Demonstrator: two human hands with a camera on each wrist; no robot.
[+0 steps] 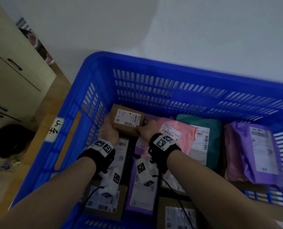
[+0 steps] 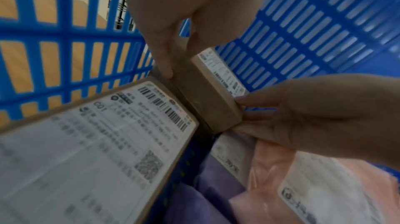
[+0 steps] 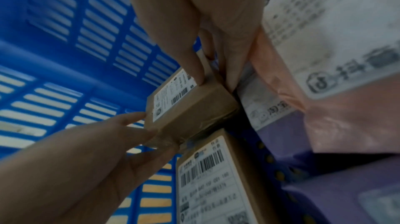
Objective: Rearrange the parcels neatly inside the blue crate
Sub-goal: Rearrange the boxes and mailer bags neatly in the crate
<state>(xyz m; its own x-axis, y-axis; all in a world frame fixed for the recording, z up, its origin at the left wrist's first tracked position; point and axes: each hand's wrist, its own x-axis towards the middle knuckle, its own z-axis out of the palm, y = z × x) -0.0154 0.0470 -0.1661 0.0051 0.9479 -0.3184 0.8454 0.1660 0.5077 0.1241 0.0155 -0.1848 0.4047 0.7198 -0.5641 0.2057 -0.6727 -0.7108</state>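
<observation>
Deep in the far-left corner of the blue crate (image 1: 94, 66), my left hand (image 1: 108, 129) and right hand (image 1: 147, 128) pinch opposite ends of a small cardboard box (image 1: 127, 121), which looks stiff, light and safest gripped by those short ends.

We hold a small cardboard box (image 1: 127, 120) between our left hand (image 1: 108, 129) and right hand (image 1: 147, 128) in the blue crate's (image 1: 137, 90) far left corner, beside pink (image 1: 178, 129), teal (image 1: 201, 123) and purple (image 1: 253, 151) mailers.
</observation>
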